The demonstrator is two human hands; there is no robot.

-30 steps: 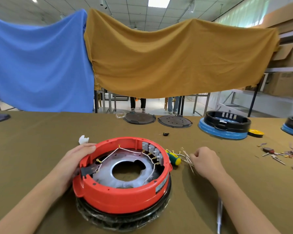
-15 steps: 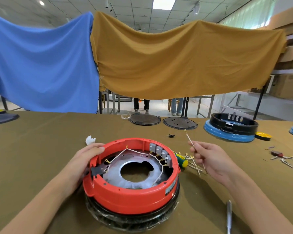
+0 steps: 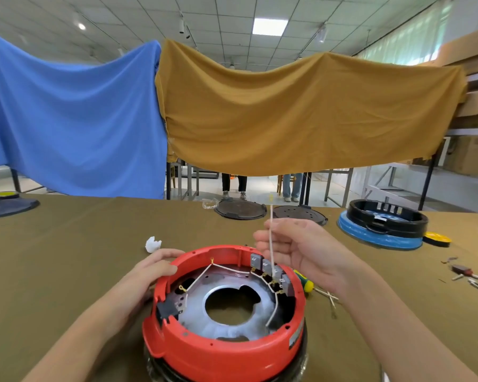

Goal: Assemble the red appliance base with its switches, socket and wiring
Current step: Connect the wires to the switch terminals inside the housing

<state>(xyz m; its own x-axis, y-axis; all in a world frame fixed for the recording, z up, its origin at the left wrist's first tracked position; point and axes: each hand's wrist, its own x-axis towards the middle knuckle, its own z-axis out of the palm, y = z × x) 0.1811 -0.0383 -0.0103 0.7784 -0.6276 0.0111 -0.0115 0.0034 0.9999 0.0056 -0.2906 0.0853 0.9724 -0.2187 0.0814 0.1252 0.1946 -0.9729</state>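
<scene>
The red appliance base lies open side up on the table in front of me, resting on a black ring. Inside it are several grey switches along the right rim, a black socket at the left and white wires running between terminals. My left hand rests on the base's left rim. My right hand hovers over the switches and pinches a thin white wire held upright, its lower end hanging near the switches.
Loose white wires and a green-yellow screwdriver lie right of the base. Two dark round lids sit at the table's far edge, a black-and-blue base at far right, small parts beside it, a white scrap left.
My right hand picked one white wire from the pile beside the screwdriver, lifted it and carried it left over the switches. The left hand stayed on the rim.
</scene>
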